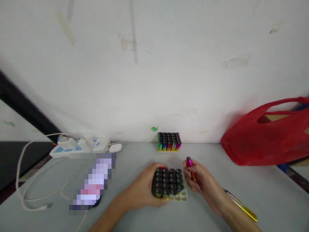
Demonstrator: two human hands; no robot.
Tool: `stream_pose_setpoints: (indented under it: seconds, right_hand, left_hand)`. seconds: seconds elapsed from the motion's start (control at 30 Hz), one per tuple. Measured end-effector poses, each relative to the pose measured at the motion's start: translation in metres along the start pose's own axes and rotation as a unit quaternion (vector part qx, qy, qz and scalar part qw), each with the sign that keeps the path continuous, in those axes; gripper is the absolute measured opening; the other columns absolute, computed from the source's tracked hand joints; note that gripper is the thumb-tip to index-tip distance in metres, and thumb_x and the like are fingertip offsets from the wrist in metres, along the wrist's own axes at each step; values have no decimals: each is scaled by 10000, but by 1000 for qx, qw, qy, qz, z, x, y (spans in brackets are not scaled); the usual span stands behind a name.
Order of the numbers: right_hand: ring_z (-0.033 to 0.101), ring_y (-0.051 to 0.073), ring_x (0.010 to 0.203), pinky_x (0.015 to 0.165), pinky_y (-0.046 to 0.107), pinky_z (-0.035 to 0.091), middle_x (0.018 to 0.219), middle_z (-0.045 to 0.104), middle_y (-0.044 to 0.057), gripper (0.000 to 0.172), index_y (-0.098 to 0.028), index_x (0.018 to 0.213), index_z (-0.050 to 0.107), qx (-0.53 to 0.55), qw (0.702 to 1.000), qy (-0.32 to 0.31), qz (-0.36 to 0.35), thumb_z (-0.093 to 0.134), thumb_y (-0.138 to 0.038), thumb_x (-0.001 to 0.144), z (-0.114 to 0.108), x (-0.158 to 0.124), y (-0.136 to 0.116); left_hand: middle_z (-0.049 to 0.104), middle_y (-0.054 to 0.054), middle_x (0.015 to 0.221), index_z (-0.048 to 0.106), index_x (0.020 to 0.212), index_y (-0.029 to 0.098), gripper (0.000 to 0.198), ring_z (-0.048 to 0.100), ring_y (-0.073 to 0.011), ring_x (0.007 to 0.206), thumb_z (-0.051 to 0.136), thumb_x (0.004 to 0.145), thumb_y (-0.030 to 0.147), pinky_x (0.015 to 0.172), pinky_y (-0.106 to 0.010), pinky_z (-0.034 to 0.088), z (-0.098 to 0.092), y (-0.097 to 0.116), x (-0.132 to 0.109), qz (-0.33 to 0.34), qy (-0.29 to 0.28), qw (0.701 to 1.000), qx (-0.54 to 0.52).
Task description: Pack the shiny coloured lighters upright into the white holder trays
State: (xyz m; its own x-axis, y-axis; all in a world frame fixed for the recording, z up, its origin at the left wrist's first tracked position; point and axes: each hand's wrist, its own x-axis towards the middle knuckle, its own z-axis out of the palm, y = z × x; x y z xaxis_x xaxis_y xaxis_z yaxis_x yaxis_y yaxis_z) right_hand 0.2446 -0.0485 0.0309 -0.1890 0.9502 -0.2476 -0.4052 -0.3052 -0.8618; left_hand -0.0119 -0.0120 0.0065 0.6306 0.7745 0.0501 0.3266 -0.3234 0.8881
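My left hand (145, 187) is wrapped round the left side of a pale plastic tray (183, 196), which stands packed with upright lighters (172, 180) with black tops. At the tray's right edge and front right corner, empty slots show. Just right of the tray, my right hand (199, 177) pinches one shiny magenta-to-orange lighter (192, 169), black top upward and slightly tilted. Beside my right forearm, a gold-yellow lighter or two (243, 206) lie on the table, partly hidden by the arm.
A second full block of coloured lighters (169, 142) stands against the wall. At right slumps a red plastic bag (263, 135). On the left are a white power strip (96, 145), a white earphone case (116, 148), looping cables (20, 167) and a phone (95, 182) with a blurred screen.
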Motion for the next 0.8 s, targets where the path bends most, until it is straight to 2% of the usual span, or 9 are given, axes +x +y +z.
stream_pose_setpoints:
  seconds: [0.1,0.2,0.27,0.33,0.4,0.47,0.57,0.67,0.8]
  right_hand:
    - [174,67,488,456,223,165,668,351,-108,373,-216,993,636,-16,1000,6,-22,721,-579,1003,4,2,-3]
    - [226,81,499,464,230,203,666,355,-98,445,-215,1051,656,-30,999,-11,-42,681,-659,1020,2,3,-4]
    - [273,89,515,473,236,235,681,386,-83,470,-210,1065,664,-35,998,-31,-31,676,-677,1013,-3,3,-1]
    - [214,86,522,468,231,197,689,353,-89,504,-212,1056,658,-19,999,-41,0,691,-710,985,-9,2,2]
    - [108,90,541,465,231,119,679,268,-105,555,-215,983,626,4,999,-38,27,705,-763,945,-14,1,5]
    - [64,100,561,472,241,82,664,213,-111,590,-221,860,556,11,999,-32,27,705,-788,929,-16,0,7]
    - [105,105,562,492,256,109,631,213,-105,606,-225,761,491,-7,999,-35,10,699,-764,945,-12,-2,8]
    - [194,112,567,525,266,179,618,278,-90,598,-219,765,539,-24,998,-47,15,690,-773,933,-7,-2,8]
    - [158,112,553,522,288,153,606,247,-96,657,-238,692,458,-23,998,-47,19,692,-824,876,-6,0,13]
  left_hand:
    - [713,-90,1346,612,1375,240,823,694,-353,1251,975,637,216,1140,-444,554,0,-1,-1,5,0,1000,4]
    - [718,-83,1361,615,1379,250,824,696,-365,1257,974,639,218,1133,-440,561,1,-1,-1,3,7,1000,1]
    - [726,-80,1358,622,1383,245,836,698,-377,1256,983,629,220,1114,-432,574,2,-1,-1,0,11,1000,-5]
    - [734,-80,1353,624,1387,237,852,701,-380,1255,992,619,212,1112,-431,576,3,-2,-1,-2,10,1000,-9]
    - [732,-87,1366,617,1391,235,864,701,-372,1264,994,615,191,1135,-441,565,3,-2,0,-4,5,1000,-16]
    - [723,-102,1394,605,1399,232,876,696,-363,1283,995,616,177,1166,-457,546,2,-3,0,-3,3,1000,-21]
    - [704,-119,1441,582,1434,226,913,678,-363,1325,991,620,162,1206,-477,518,2,-4,1,2,7,1000,-20]
    - [695,-114,1468,571,1463,233,949,669,-368,1348,994,617,160,1218,-480,510,1,-4,0,5,6,1000,-21]
    - [699,-107,1460,561,1481,241,971,688,-368,1321,1000,618,166,1174,-464,545,1,-4,0,0,7,999,-36]
